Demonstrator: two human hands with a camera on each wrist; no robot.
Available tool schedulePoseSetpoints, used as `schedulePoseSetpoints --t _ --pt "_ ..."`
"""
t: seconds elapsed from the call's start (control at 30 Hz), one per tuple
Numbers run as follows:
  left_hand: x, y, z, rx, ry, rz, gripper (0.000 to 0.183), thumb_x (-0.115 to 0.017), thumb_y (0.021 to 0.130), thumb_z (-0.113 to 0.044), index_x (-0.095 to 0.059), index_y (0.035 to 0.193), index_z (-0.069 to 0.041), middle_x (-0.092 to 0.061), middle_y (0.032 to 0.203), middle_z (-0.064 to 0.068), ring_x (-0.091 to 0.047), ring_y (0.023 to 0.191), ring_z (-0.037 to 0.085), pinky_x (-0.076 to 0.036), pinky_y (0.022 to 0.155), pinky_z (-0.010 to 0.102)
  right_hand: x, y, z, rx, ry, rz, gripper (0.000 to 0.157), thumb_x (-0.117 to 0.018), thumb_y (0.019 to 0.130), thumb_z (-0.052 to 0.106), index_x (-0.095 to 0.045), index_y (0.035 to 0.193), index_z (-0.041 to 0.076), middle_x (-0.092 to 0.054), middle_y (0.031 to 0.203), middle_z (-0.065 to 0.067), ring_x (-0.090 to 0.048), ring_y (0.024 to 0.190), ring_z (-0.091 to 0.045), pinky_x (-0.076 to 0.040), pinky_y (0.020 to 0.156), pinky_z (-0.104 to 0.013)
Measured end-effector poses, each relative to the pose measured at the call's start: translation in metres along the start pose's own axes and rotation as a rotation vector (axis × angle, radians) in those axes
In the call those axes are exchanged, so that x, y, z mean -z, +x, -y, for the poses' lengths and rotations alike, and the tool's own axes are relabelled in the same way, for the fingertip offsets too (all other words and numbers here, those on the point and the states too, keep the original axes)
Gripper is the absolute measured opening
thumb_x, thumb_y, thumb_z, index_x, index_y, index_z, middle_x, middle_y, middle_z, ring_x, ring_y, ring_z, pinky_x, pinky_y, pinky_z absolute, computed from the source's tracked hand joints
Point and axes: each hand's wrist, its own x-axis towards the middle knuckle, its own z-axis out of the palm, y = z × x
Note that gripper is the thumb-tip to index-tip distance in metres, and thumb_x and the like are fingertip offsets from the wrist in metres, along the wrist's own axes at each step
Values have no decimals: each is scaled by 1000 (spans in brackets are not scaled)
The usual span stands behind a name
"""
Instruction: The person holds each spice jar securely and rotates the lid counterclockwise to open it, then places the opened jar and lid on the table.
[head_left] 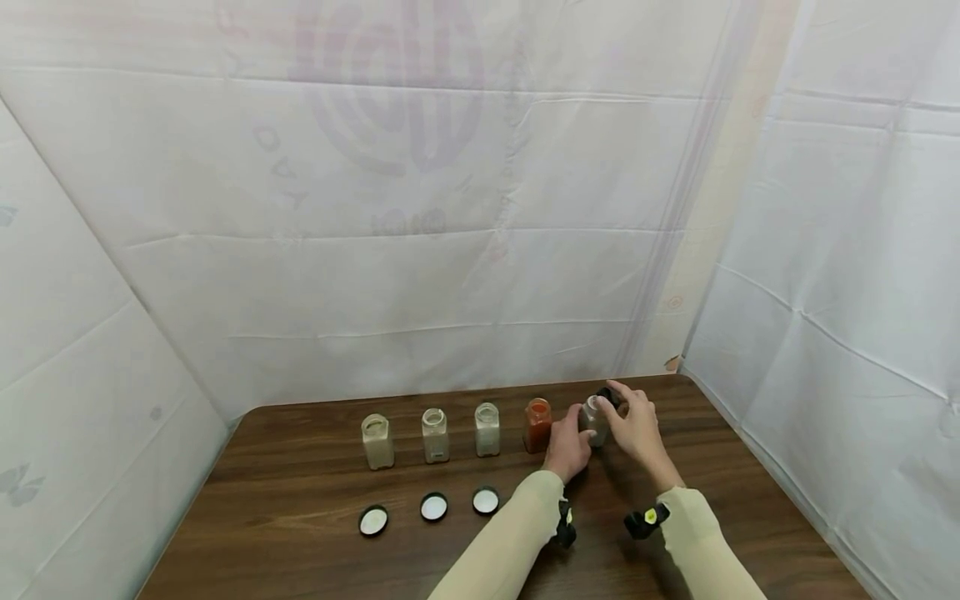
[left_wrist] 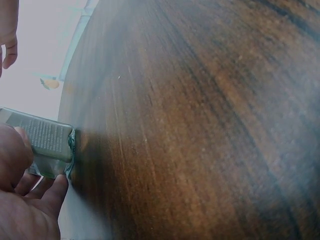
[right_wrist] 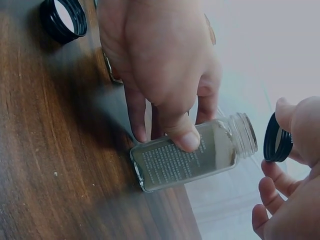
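A square glass jar [right_wrist: 175, 162] with printed text and pale contents stands on the table at the right end of a row, its threaded mouth bare. My left hand [head_left: 567, 448] grips it around the sides, thumb over the printed face in the right wrist view. My right hand [head_left: 636, 429] pinches a black screw lid [right_wrist: 278, 137] between thumb and fingers, a small gap from the jar's mouth. In the left wrist view the left hand [left_wrist: 25, 200] wraps the jar [left_wrist: 47, 137] near its base. Just left of it stands a jar of red powder [head_left: 537, 427].
Three uncapped jars of pale contents, the nearest to the red one being a glass jar [head_left: 487, 432], continue the row leftward. Three black lids with white liners, one a lid [head_left: 433, 507], lie in front. Another upturned lid [right_wrist: 64, 21] lies beside the left hand. White sheeting [head_left: 420, 275] surrounds the table.
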Motion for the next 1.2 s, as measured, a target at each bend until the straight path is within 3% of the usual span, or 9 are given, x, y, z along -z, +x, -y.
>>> schedulePoseSetpoints --t 0.23,0.47,0.73,1.2 --pt "-1 0 2 1 2 -2 41 -68 100 -13 -54 139 -11 -70 122 11 -68 108 22 -55 94 39 -1 0 -2 19 -3 -4 42 -56 108 29 -58 143 6 -55 113 -23 -54 92 -33 -41 74 -42" --pt "-2 0 2 6 -1 -1 42 -68 100 -13 -54 140 -11 -70 123 12 -68 108 23 -55 95 40 1 0 -3 64 26 -37 35 -62 105 25 -59 132 3 -56 104 -19 -54 82 -25 -45 70 -37" --pt "-3 0 0 21 -11 -5 41 -67 100 -13 -54 139 -11 -70 124 11 -67 110 21 -54 98 41 8 -4 0 7 61 -26 39 -69 101 31 -54 129 8 -62 106 -16 -59 85 -23 -49 72 -33" --pt "-3 0 0 2 7 -18 41 -68 100 -13 -54 139 -10 -71 121 13 -69 110 23 -55 94 41 15 -6 4 30 46 -33 46 -70 100 35 -60 136 10 -65 111 -18 -58 79 -21 -48 66 -33"
